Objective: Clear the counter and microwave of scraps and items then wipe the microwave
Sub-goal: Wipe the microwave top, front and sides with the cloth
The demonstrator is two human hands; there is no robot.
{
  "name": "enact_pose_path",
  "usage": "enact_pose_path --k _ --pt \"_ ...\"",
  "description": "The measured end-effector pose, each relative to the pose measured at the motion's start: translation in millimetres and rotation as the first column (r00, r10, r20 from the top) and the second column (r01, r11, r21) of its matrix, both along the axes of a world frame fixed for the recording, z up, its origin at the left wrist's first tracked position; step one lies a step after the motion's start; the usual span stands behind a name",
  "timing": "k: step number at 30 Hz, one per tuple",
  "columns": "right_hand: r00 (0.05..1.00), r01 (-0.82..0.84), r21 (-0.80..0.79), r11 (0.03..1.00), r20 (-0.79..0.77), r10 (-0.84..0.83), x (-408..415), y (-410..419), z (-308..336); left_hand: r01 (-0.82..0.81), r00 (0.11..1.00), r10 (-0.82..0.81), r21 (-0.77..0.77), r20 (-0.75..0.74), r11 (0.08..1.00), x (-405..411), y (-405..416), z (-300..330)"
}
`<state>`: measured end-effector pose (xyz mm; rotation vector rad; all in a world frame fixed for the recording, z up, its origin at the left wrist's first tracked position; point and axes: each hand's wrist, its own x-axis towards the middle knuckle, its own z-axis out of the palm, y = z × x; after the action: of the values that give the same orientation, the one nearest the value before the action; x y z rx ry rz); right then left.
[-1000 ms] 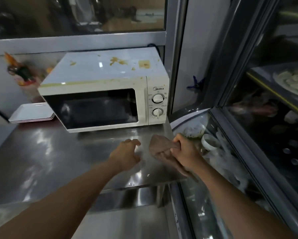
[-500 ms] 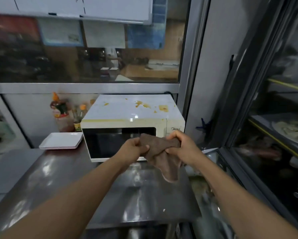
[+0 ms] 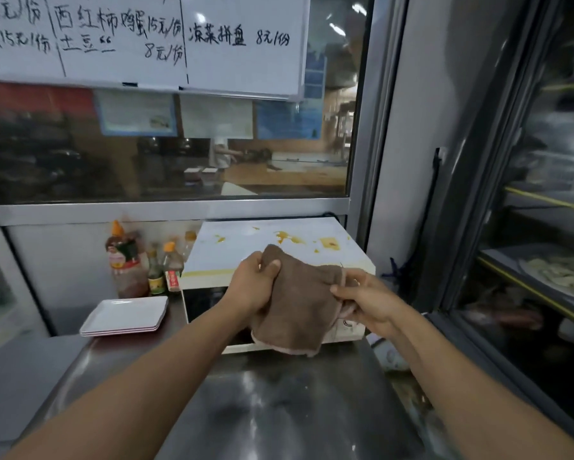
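A brown cloth (image 3: 299,303) hangs spread between both hands in front of the white microwave (image 3: 279,247). My left hand (image 3: 251,287) grips its upper left corner. My right hand (image 3: 365,298) pinches its right edge. The microwave stands at the back of the steel counter (image 3: 279,410); its top carries yellow-brown sauce stains. The cloth and hands hide most of its door and dials.
A stack of white square plates (image 3: 126,315) lies left of the microwave, with sauce bottles (image 3: 126,260) behind it. A glass partition and a whiteboard menu rise behind. A glass display case (image 3: 537,260) with food stands on the right.
Both hands have lifted the cloth from counter level up in front of the microwave and spread it wider. The camera has tilted upward.
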<state>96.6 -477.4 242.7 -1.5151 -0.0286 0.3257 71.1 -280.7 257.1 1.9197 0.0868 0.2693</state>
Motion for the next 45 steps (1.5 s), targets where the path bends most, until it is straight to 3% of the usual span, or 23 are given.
enact_pose_path --k 4,8,10,12,13,16,21,28,31,33,35,37,39,42,45 --pt "0.988 0.152 0.028 0.988 0.024 -0.153 2 13 -4 -0.034 0.992 0.012 -0.173 -0.127 0.984 7 9 -3" --pt "0.999 0.042 0.099 0.994 0.019 -0.045 2 9 2 0.038 0.975 -0.100 -0.293 -0.197 0.955 15 22 -1" --pt "0.997 0.018 -0.026 1.000 0.074 -0.016 6 6 3 0.171 0.957 -0.228 -0.285 -0.178 0.943 21 26 1" --pt "0.984 0.083 -0.275 0.958 0.175 -0.035 12 4 5 0.281 0.940 -0.304 -0.153 -0.154 0.947 31 24 3" --pt "0.974 0.126 -0.373 0.919 0.221 -0.044 16 3 7 0.294 0.945 -0.292 -0.010 -0.145 0.956 37 20 3" --pt "0.956 0.186 -0.499 0.847 0.292 -0.039 34 -5 11 0.227 0.974 -0.203 0.337 -0.106 0.914 55 5 5" --pt "0.958 0.128 -0.486 0.864 0.287 0.019 77 -32 14 0.208 0.978 -0.200 0.408 -0.062 0.889 91 -24 6" --pt "0.909 0.173 -0.528 0.831 0.411 0.072 162 -67 11 0.187 0.982 -0.186 0.402 -0.043 0.896 160 -74 0" --pt "0.932 0.129 -0.664 0.737 0.334 0.138 196 -76 -1 0.183 0.983 -0.172 0.486 -0.068 0.854 184 -87 -7" --pt "0.942 0.120 -0.795 0.595 0.281 0.185 214 -77 -13 0.144 0.989 -0.137 0.560 -0.055 0.816 198 -87 -16" --pt "0.926 0.243 -0.868 0.433 0.341 0.163 219 -73 -22 0.094 0.995 -0.088 0.602 -0.041 0.793 209 -81 -24" --pt "0.876 0.357 -0.841 0.406 0.452 0.167 216 -63 -28 0.054 0.999 -0.037 0.648 -0.039 0.759 216 -74 -30" --pt "0.865 0.287 -0.851 0.440 0.428 0.263 209 -49 -39 0.035 0.999 -0.005 0.711 -0.044 0.703 223 -68 -34" --pt "0.864 0.214 -0.942 0.260 0.306 0.399 203 -36 -61 -0.003 0.997 0.061 0.767 -0.047 0.642 234 -57 -41" --pt "0.876 0.207 -0.955 0.213 0.278 0.393 214 -36 -62 -0.062 0.987 0.157 0.809 -0.037 0.585 239 -44 -47"
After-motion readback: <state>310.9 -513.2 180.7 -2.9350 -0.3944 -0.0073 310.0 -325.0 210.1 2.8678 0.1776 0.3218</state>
